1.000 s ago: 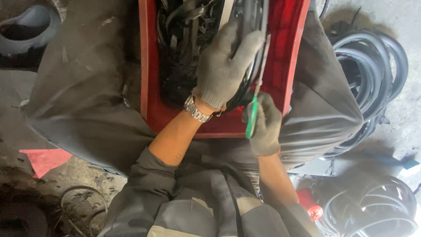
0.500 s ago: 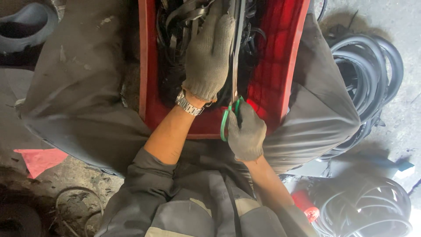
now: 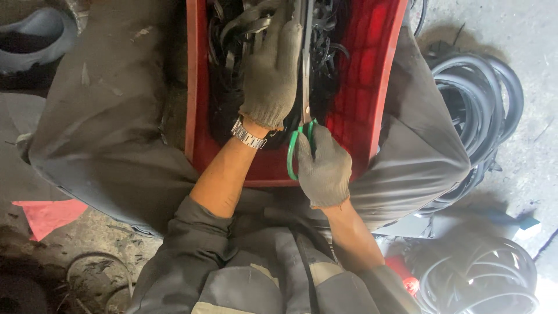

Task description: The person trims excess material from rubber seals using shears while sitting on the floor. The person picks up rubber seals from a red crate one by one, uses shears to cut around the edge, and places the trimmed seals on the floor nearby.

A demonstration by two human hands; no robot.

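Note:
A red plastic crate point(image 3: 354, 110) rests between my knees, filled with black rubber strips point(image 3: 229, 52). My left hand point(image 3: 273, 72), in a grey knit glove with a metal watch at the wrist, presses down on the strips in the crate. My right hand point(image 3: 324, 168), also gloved, grips green-handled scissors point(image 3: 302, 136) at the crate's near edge. Their blades point away from me along the edge of my left hand, into the strips. What the blades close on is hidden.
Coils of black rubber hose or rings point(image 3: 482, 99) lie on the concrete floor at the right, with more point(image 3: 488, 279) at the lower right. A grey tyre-like object point(image 3: 35, 35) sits at the upper left. A red scrap point(image 3: 49, 215) lies on the ground at the left.
My right hand with the scissors shifted left and turned so the blades run straight up the crate. My left hand slid further into the strips.

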